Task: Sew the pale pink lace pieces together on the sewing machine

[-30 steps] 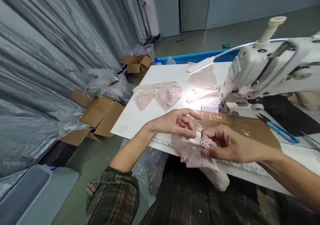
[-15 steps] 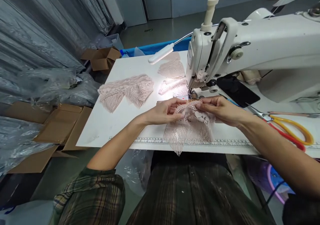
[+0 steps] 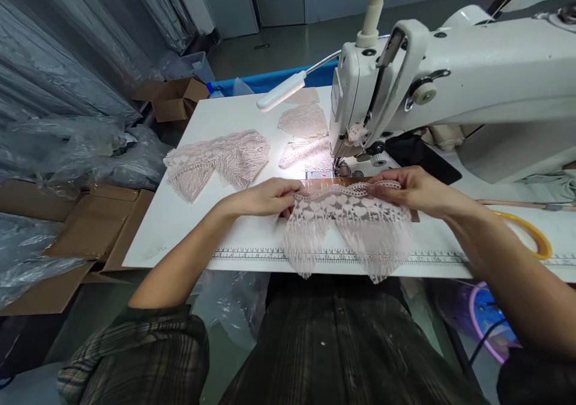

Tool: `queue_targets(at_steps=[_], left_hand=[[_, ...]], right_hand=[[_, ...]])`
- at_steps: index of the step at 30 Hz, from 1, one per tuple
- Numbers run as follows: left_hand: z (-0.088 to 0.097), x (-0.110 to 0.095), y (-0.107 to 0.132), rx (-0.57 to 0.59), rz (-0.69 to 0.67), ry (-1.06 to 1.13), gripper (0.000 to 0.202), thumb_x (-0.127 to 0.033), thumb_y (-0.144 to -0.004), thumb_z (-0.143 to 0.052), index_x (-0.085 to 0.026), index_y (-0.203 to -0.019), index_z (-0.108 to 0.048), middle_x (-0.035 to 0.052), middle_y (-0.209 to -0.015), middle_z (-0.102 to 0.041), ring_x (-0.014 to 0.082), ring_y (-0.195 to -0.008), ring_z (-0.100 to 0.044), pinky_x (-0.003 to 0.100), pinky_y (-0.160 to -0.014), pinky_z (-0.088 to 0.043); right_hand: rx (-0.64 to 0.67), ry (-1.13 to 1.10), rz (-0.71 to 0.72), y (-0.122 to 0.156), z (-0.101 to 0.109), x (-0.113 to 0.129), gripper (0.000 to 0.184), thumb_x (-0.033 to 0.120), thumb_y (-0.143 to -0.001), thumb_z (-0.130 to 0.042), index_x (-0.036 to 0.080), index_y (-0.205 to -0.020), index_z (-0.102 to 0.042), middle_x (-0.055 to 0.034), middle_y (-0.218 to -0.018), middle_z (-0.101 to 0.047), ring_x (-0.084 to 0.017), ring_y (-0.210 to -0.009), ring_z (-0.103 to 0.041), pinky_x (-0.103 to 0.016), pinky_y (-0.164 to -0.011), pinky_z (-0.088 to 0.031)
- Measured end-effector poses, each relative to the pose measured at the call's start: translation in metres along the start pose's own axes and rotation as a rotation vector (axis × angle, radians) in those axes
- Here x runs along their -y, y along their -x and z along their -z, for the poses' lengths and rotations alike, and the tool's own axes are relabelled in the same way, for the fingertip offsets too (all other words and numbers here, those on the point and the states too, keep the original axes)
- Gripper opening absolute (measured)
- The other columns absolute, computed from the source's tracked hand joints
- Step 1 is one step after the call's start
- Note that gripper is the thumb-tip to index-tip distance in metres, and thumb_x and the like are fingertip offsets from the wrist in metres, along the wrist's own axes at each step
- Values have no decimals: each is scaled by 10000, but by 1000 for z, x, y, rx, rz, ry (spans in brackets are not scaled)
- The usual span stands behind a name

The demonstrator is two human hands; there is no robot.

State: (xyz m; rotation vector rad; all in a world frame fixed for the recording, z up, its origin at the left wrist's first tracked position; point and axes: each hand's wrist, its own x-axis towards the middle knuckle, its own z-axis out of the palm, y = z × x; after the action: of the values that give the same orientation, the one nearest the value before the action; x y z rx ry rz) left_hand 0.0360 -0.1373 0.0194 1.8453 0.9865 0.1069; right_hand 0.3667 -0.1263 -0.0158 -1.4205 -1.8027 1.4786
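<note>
A pale pink lace piece (image 3: 348, 222) lies spread on the white table (image 3: 189, 225) in front of the sewing machine (image 3: 450, 87). My left hand (image 3: 265, 196) pinches its left upper edge and my right hand (image 3: 411, 189) pinches its right upper edge, so the piece is stretched flat between them. Its fringe hangs over the ruler (image 3: 324, 256) printed along the table's near edge. The machine's needle area (image 3: 344, 168) sits just beyond the lace's top edge, lit by a small lamp (image 3: 281, 91).
More lace pieces (image 3: 216, 162) lie at the table's left and a stack of lace (image 3: 306, 120) lies behind the lamp. Yellow-handled scissors (image 3: 528, 237) rest at the right. Cardboard boxes (image 3: 117, 225) and plastic sheeting (image 3: 67, 93) fill the floor at left.
My hands have moved apart, spreading the bunched lace out flat in front of the needle. A second ago the lace hung crumpled off the table's near edge.
</note>
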Motion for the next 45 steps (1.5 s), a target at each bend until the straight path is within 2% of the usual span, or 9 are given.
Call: queue_targets(at_steps=[7,14,19,23,27,33,37,40,45], left_hand=[[18,3,-53,-400,-141,-667,379,-174,-969,-386,-162,-1212,-676,146,-1279,-666,251,-1039,-645,382,-854,-481],[33,28,-114,-340,-294,-859,409,-290,-1042,-361,-181,-1058,-755,141,-981,-744,281,-1017,-674,443,-904,-471],[30,42,-101,-432,-392,-867,393,-280,-1067,-351,-183,-1205,-706,140,-1172,-745,264,-1152,-667,434,-979,-488],[16,51,-76,-513,-553,-787,321,-279,-1060,-425,-179,-1225,-682,120,-1257,-738,220,-1077,-707,372,-805,-577],[-6,51,-51,-351,-756,-696,369,-411,-987,-575,-193,-1267,-678,108,-1274,-745,218,-1066,-732,390,-839,-623],[-31,46,-34,-279,-645,-868,649,-562,-989,-538,-112,-1455,-546,202,-1513,-573,350,-1351,-596,563,-1082,-506],[-33,44,-35,-397,-667,-676,573,-586,-975,-564,-136,-1321,-640,173,-1376,-687,322,-1253,-660,547,-1025,-546],[-34,38,-33,-502,-517,-212,557,-636,-983,-509,-145,-1190,-671,146,-1154,-761,247,-1001,-740,422,-826,-618],[-35,31,-24,-278,-139,427,948,-834,-878,-488,-130,-1505,-392,158,-1093,-741,228,-758,-744,339,-591,-579]], right_hand=[[-196,122,6,-26,-6,-21,564,719,-740,-709,180,-895,-772,-10,-633,-576,-76,-525,-387,-234,-460,-267],[-232,140,-37,-26,-7,-34,587,731,-788,-661,200,-1009,-781,-21,-664,-610,-91,-530,-404,-247,-454,-259],[-242,157,-37,-24,-8,-31,599,740,-801,-645,193,-1005,-777,-18,-651,-607,-88,-524,-419,-246,-457,-285],[-143,136,-7,-18,-6,-18,608,728,-766,-704,193,-1046,-777,-44,-766,-688,-122,-608,-547,-263,-508,-390],[-52,185,58,-15,-1,-6,611,640,-704,-799,228,-1153,-752,-36,-925,-739,-138,-725,-623,-274,-608,-476],[-198,358,-82,-8,9,-10,454,564,-690,-795,198,-954,-750,13,-610,-598,-99,-525,-479,-253,-465,-322],[-295,42,-122,-1,-9,-6,441,562,-640,-848,197,-859,-733,-44,-731,-688,-130,-591,-556,-268,-485,-407],[-296,-258,-67,-4,-40,10,482,561,-607,-894,228,-924,-749,-93,-946,-754,-182,-755,-649,-312,-593,-533],[17,-448,-10,-15,-82,39,669,698,-661,-829,177,-1067,-724,-83,-906,-731,-133,-701,-642,-288,-602,-562]])
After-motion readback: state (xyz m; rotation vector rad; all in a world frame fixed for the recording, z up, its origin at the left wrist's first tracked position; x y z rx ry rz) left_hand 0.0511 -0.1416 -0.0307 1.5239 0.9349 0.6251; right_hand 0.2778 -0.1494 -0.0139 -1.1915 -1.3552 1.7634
